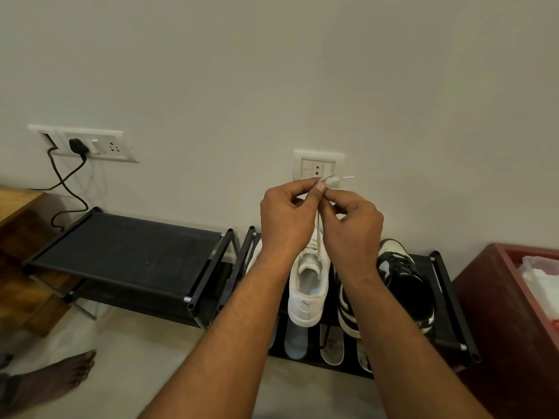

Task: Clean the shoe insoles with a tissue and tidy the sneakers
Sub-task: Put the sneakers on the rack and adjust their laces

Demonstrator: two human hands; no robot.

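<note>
A white sneaker (308, 285) stands heel toward me on the top shelf of the right black shoe rack (450, 300). Its white laces (319, 234) run up taut from the tongue to my hands. My left hand (287, 219) and my right hand (352, 220) meet above the shoe, both pinching the lace ends (335, 179), whose tips stick out to the right. Part of a second white sneaker (253, 252) shows behind my left forearm. A black-and-white sneaker pair (402, 282) sits to the right. Several insoles (331, 347) lie on the lower shelf. No tissue is visible.
A second black shoe rack (127, 252) stands to the left, its top bare. A dark red box (514, 313) holding white plastic packets is at the right. Wall sockets with a plugged black cord (65, 182), wooden furniture at far left, and a bare foot (57, 379) on the floor.
</note>
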